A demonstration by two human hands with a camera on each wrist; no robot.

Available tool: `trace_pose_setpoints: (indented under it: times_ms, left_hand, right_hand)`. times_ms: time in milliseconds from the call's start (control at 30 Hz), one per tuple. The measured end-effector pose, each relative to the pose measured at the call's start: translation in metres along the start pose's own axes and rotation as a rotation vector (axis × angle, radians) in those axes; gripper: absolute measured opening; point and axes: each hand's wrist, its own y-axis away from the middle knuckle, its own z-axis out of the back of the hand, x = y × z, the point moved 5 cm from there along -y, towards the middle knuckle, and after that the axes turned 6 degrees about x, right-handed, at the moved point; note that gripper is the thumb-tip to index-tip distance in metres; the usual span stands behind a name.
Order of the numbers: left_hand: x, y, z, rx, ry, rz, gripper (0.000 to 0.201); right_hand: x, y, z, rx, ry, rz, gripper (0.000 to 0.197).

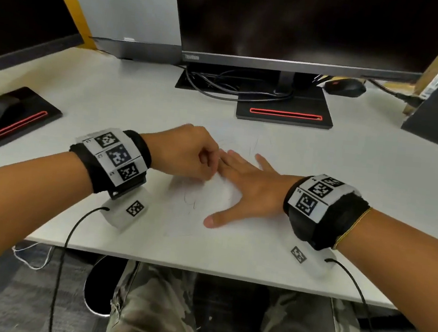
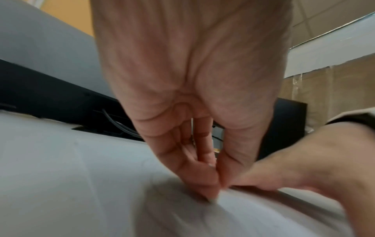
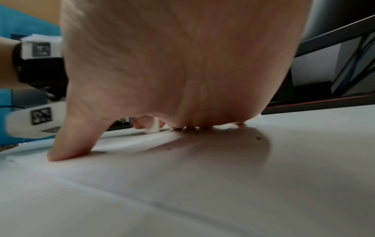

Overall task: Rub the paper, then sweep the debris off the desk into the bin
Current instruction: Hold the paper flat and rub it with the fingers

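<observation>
We see a thin white sheet of paper [image 1: 207, 208], faintly pencil-marked, lying flat on the smooth pale desk [image 1: 349, 164] near its front edge. Our right hand [image 1: 248, 188] lies flat on the paper, fingers straight and spread, thumb out, holding nothing. Our left hand [image 1: 184, 151] is curled, fingertips pinched on a small white eraser [image 3: 153, 127] that touches the paper just beside the right fingers. Tiny dark crumbs [image 3: 258, 137] dot the sheet.
</observation>
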Motion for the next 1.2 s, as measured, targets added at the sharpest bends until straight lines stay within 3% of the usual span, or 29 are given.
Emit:
trace_pose_setpoints:
  times_ms: [100,233,333,367,467,500,600,667,733,800,900,1033,1067,1133,1200]
  left_hand:
    - [-0.01,0.0,-0.008,0.153,-0.002,-0.026,0.007]
    - [-0.007,-0.004,0.004,-0.01,-0.041,0.013,0.008]
    - [-0.022,0.002,-0.016,0.166,-0.005,-0.04,0.006]
    - [-0.022,0.002,-0.015,0.164,-0.001,-0.037,0.006]
    - [-0.012,0.001,0.0,-0.04,0.004,0.007,0.008]
    - [-0.014,0.002,-0.003,-0.046,0.011,0.003,0.008]
    - [-0.029,0.015,-0.023,0.109,0.005,-0.036,0.006]
    - [-0.023,0.023,-0.013,0.017,0.026,-0.02,0.006]
    - [-0.01,0.029,0.01,-0.226,0.139,0.008,0.006]
    - [-0.003,0.037,0.018,-0.377,0.352,0.01,0.008]
    - [-0.011,0.048,0.009,-0.419,0.619,-0.039,0.014]
    - [-0.009,0.053,-0.002,-0.365,0.781,-0.063,0.012]
    - [-0.008,0.054,-0.003,-0.338,0.721,-0.075,0.013]
    - [-0.005,0.057,-0.003,-0.277,0.367,-0.093,0.025]
    - [0.005,0.059,-0.014,-0.085,-0.11,0.011,0.067]
  right_hand:
    - [0.001,-0.001,0.0,0.015,-0.02,0.005,0.135]
    - [0.002,0.0,-0.001,0.026,-0.029,-0.002,0.135]
    - [0.002,0.0,-0.001,0.039,-0.029,-0.011,0.131]
    - [0.002,0.0,-0.001,0.038,-0.031,-0.012,0.132]
    - [0.002,-0.001,-0.001,0.025,-0.019,-0.006,0.136]
    - [0.002,-0.001,-0.001,0.026,-0.014,-0.008,0.135]
    - [0.002,-0.002,-0.001,0.017,-0.029,0.001,0.131]
    - [0.002,-0.002,0.005,-0.04,-0.046,0.031,0.129]
    - [0.002,0.005,0.022,-0.182,-0.08,0.072,0.113]
    - [0.005,0.015,0.04,-0.36,-0.208,0.138,0.081]
    - [0.01,0.027,0.05,-0.53,-0.546,0.273,0.038]
    - [0.007,0.03,0.039,-0.588,-0.865,0.291,0.018]
    - [0.005,0.028,0.035,-0.579,-0.902,0.273,0.017]
    - [0.002,0.022,0.031,-0.598,-0.833,0.227,0.013]
    - [0.0,0.016,0.032,-0.627,-0.595,0.153,0.014]
